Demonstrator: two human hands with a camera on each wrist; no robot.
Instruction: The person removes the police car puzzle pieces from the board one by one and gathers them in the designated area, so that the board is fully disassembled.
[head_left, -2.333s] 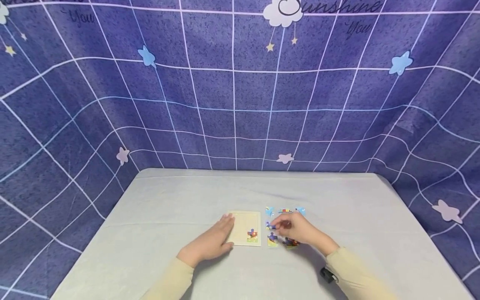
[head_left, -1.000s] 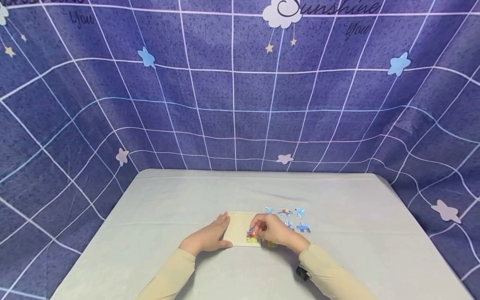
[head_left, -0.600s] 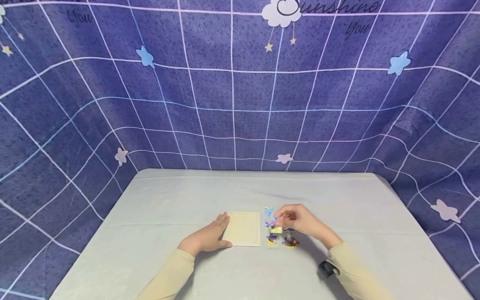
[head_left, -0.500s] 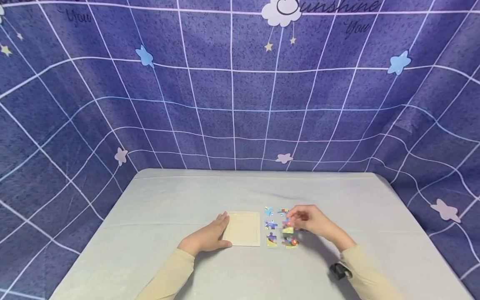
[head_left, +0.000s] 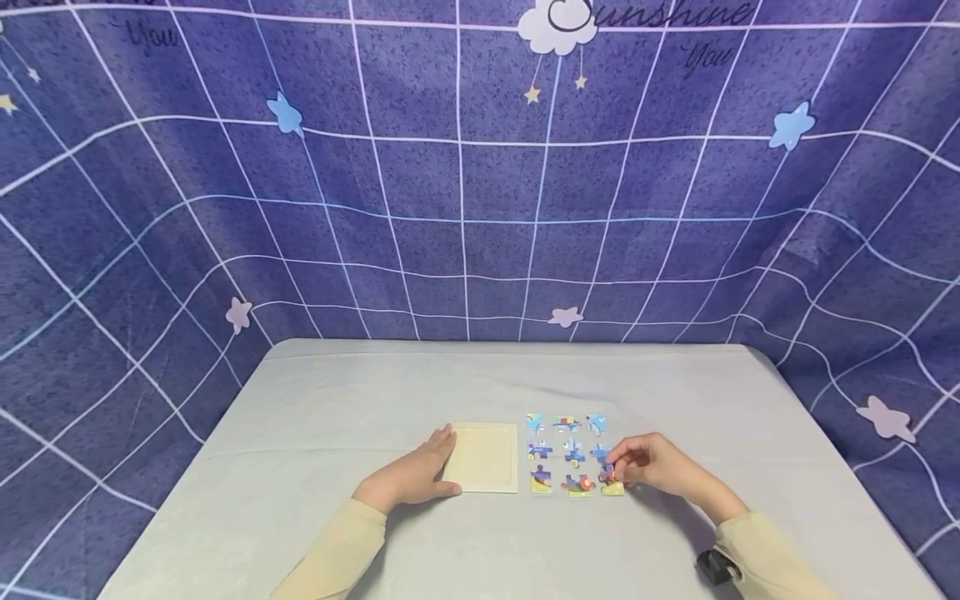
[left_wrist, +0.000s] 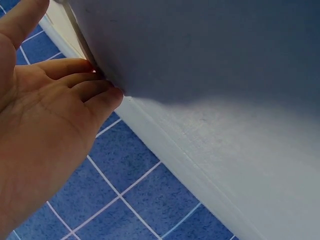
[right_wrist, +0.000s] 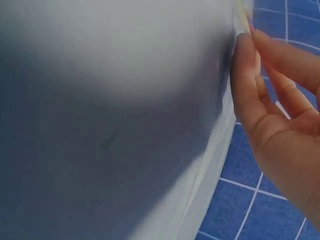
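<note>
My left hand (head_left: 408, 477) lies along the left side of a pale, square puzzle tray (head_left: 487, 458), fingers straight, thumb at its near-left corner. In the left wrist view its fingertips (left_wrist: 102, 90) meet the tray's edge. To the right of the tray, jigsaw pieces (head_left: 573, 451) with bright printed pictures lie in three spaced rows. My right hand (head_left: 663, 468) pinches a red, blue and yellow puzzle piece (head_left: 612, 489) between thumb and fingers at the right end of the nearest row. Only a sliver of that piece shows in the right wrist view.
A light grey cloth covers the table (head_left: 375, 392). Behind and at both sides hangs a blue grid-patterned curtain (head_left: 450, 183) with stars and clouds. A black device (head_left: 716, 567) is strapped at the right wrist.
My right hand has taken the puzzle piece from the tray's lower right corner and carried it right, to the end of the nearest row of pieces. My left hand has stayed by the tray.
</note>
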